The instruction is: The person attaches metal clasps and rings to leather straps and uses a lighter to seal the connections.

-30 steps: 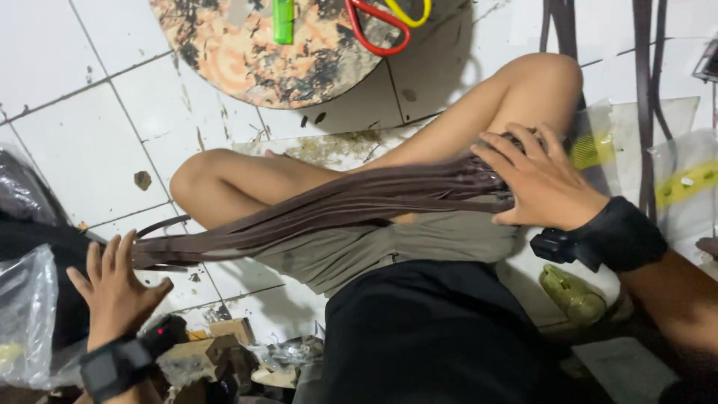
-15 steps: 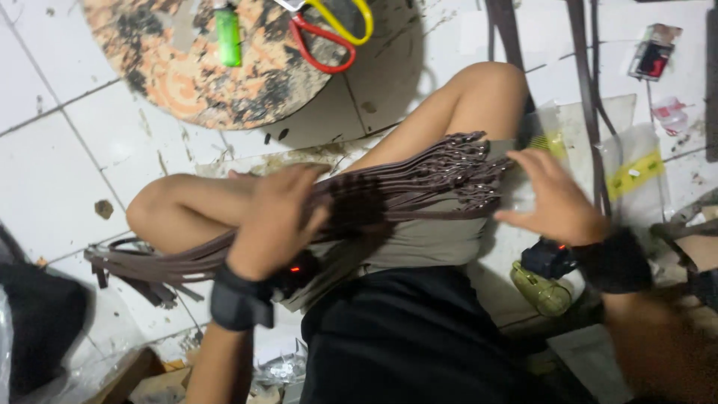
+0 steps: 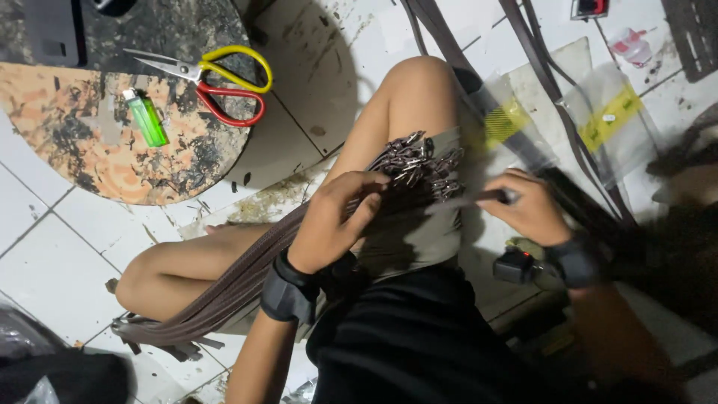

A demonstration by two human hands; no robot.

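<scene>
The likeliest trouble, judging from how loosely the bundle of brown zipper strips (image 3: 247, 277) drapes over the person's bent leg, is that it slides off toward the tiled floor (image 3: 45, 247) or that the metal-tipped ends fan out and tangle as one strip is drawn away. The left hand (image 3: 336, 217) lies curled on top of the bundle near those ends, fingers bent and pressing down rather than wrapped around it. The right hand (image 3: 527, 209) is pinched shut on a single strip (image 3: 479, 199), which runs from its fingertips back toward the bundle's ends on the thigh.
</scene>
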